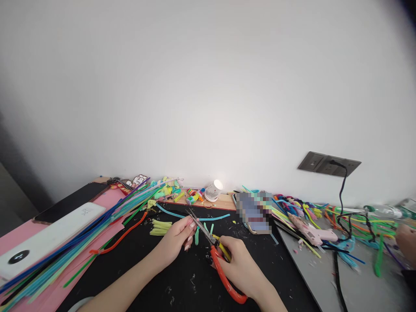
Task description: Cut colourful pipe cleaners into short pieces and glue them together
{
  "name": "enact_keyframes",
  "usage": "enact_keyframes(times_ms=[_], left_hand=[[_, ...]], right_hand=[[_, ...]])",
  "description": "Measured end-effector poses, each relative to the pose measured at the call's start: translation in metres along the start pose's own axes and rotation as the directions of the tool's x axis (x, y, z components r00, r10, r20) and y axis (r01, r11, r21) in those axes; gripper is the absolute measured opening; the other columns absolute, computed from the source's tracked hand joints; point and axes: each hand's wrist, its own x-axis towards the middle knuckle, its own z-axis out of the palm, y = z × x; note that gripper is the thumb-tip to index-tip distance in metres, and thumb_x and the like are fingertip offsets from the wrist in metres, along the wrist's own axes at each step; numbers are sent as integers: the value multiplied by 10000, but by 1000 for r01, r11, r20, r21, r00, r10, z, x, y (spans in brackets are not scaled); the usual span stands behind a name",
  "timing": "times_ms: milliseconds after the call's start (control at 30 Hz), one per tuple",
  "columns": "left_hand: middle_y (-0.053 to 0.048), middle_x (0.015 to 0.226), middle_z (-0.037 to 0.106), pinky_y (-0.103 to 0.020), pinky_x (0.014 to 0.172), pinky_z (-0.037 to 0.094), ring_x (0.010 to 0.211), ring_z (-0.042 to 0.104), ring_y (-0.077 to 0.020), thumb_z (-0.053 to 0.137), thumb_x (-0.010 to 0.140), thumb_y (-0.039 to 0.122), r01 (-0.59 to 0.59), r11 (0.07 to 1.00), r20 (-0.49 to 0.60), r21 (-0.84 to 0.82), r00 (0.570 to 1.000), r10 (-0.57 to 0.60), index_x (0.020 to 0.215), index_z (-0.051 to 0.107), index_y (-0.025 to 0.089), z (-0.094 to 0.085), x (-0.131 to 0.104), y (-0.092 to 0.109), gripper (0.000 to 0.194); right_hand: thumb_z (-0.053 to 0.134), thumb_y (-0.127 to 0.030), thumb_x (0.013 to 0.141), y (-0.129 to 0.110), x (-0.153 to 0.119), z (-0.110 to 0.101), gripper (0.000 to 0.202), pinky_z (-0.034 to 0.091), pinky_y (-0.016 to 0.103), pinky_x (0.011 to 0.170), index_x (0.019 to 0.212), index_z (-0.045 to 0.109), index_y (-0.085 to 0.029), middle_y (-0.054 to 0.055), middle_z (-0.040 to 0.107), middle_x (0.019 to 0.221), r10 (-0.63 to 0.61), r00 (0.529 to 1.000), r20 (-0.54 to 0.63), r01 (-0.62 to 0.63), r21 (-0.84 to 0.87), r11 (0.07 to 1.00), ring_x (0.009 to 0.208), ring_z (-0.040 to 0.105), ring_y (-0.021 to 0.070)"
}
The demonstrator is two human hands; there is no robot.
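Observation:
My right hand (235, 262) is wrapped round the red and yellow handles of a pair of scissors (222, 273), whose blades are parted and point up and left. At the blade tips, my left hand (182, 234) pinches something too small to make out. Short green pipe cleaner pieces (196, 236) show between the hands, partly behind the blades. Left of my left hand lies a bundle of short yellow-green pieces (160, 227). A curved blue pipe cleaner (178, 215) rests on the black mat (182, 286) just beyond both hands.
Long coloured pipe cleaners (107, 221) and a white power bank (52, 238) lie at the left. A paper cup (214, 190) stands near the wall. Rightward are a phone (255, 214), a pink glue gun (313, 230) with its cord, and another person's hand (406, 242) at the edge.

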Motion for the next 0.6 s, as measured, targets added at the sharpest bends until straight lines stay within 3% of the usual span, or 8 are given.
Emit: enact_keyframes(times_ms=[367, 600], left_hand=[[91, 538, 336, -205, 465, 313, 428, 308, -55, 468, 801, 539, 67, 997, 54, -48, 996, -65, 682, 376, 187, -3, 0, 3, 383], [94, 529, 329, -205, 470, 306, 419, 292, -50, 461, 833, 478, 78, 994, 102, -75, 992, -70, 699, 392, 182, -5, 0, -2, 332]], right_hand=[[468, -168, 719, 2, -1, -3, 243, 183, 204, 468, 578, 270, -181, -74, 264, 575, 3, 999, 36, -5, 54, 999, 559, 226, 72], [458, -148, 676, 6, -1, -2, 217, 176, 207, 461, 568, 272, -181, -72, 278, 568, 12, 999, 51, -13, 25, 1000, 556, 226, 71]])
